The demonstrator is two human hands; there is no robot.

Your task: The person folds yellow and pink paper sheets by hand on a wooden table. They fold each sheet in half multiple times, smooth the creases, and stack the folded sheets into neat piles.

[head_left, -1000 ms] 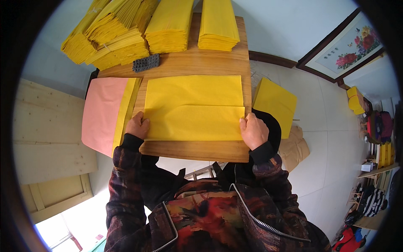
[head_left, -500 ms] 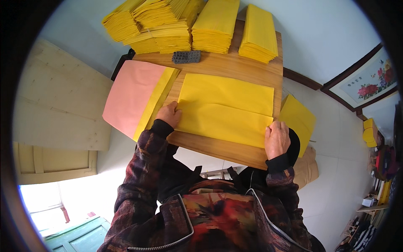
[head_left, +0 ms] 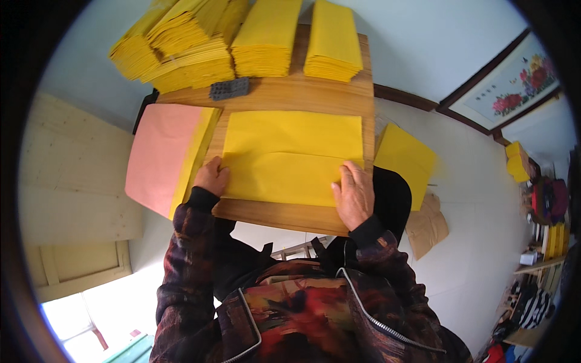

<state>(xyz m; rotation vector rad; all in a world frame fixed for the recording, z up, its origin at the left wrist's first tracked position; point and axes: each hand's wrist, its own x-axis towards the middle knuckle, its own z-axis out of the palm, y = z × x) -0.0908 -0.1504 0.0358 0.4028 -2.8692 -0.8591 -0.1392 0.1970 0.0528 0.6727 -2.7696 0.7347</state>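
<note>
One folded yellow sheet [head_left: 290, 178] lies at mid-frame. The left hand [head_left: 212, 176] still pinches its left edge; the right hand [head_left: 355, 196], earlier gripping the right edge, now rests over that end, fingers loosely extended. Pink paper [head_left: 162, 154] lies centre-left.

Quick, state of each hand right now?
Left hand: curled at the left edge of the yellow sheet; grip cannot be told.
Right hand: open, laid over the sheet's right edge.

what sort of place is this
Probably a room in a home or a small workshop: yellow paper stacks stand on a wooden table, with a framed flower picture and a cluttered shelf nearby.
</note>
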